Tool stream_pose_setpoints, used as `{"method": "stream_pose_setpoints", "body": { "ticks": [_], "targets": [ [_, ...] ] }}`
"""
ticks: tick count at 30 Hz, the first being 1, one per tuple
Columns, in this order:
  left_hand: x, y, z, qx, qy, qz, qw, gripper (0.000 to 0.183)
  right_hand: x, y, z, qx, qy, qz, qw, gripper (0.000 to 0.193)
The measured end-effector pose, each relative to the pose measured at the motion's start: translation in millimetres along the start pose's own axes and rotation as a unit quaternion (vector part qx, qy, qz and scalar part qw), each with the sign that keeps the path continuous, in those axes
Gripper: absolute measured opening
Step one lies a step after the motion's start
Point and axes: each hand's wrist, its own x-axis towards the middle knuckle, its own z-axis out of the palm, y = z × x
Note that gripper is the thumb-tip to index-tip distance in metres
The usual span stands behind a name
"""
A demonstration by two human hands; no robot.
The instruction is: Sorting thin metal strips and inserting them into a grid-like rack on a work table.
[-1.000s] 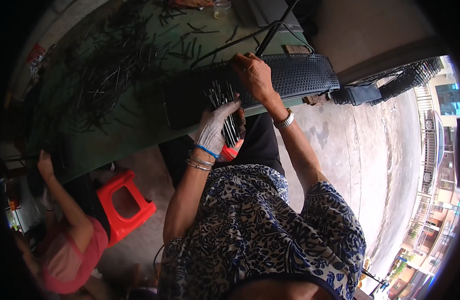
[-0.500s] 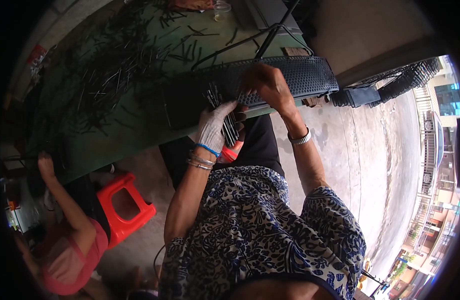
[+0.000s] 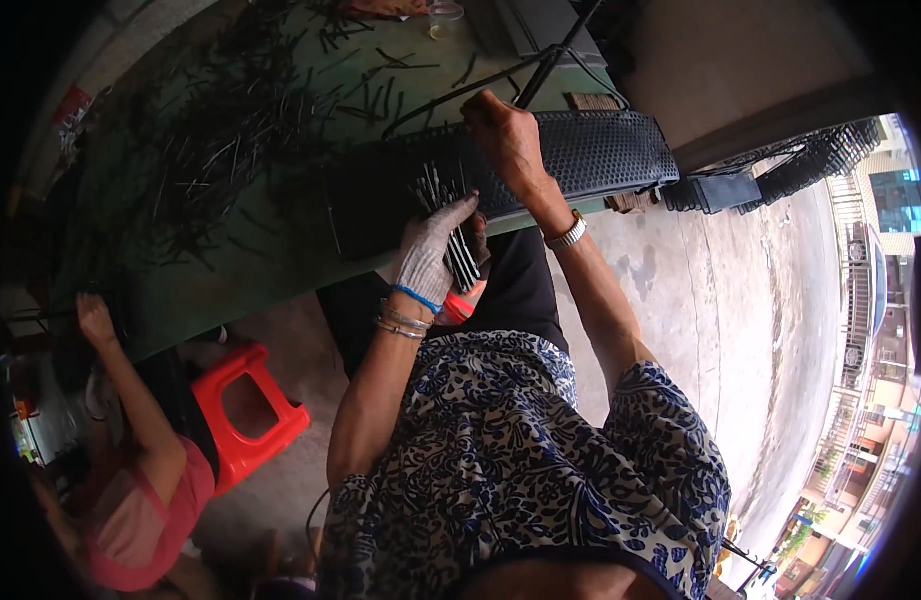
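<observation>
My left hand [image 3: 433,250], in a grey work glove, grips a bundle of thin dark metal rods [image 3: 449,222] fanned out above the table edge. My right hand [image 3: 504,138], bare and with a metal bracelet at the wrist, rests on a black perforated tray [image 3: 601,155] lying on the green table [image 3: 241,270]. Its fingers are closed at the tray's upper edge; whether they pinch a rod is hidden. A large scatter of loose dark rods [image 3: 231,140] covers the table to the left.
A red plastic stool [image 3: 246,405] stands on the concrete floor at lower left. Another person in a pink top [image 3: 131,500] reaches an arm up to the table's left edge. More black trays [image 3: 811,160] are stacked to the right. A black cable [image 3: 541,75] crosses the table.
My right hand has moved back up and left along the black tray after dipping toward the bundle. My left hand keeps the rods in nearly the same place.
</observation>
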Motion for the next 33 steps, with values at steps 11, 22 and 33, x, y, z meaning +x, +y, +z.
{"method": "stream_pose_setpoints", "body": {
  "ticks": [11, 22, 33],
  "targets": [
    [-8, 4, 8, 0.11, 0.027, 0.049, 0.992, 0.015, -18, -27, -48, 0.184, -0.232, 0.124, 0.947, 0.025],
    [2, 3, 11, -0.037, 0.028, -0.026, 0.999, 0.016, -7, -11, -43, 0.154, 0.033, 0.121, 0.98, 0.012],
    [2, 3, 12, -0.014, 0.018, -0.017, 1.0, 0.016, -7, 5, -11, 0.116, 0.146, 0.081, 0.979, 0.008]
  ]
}}
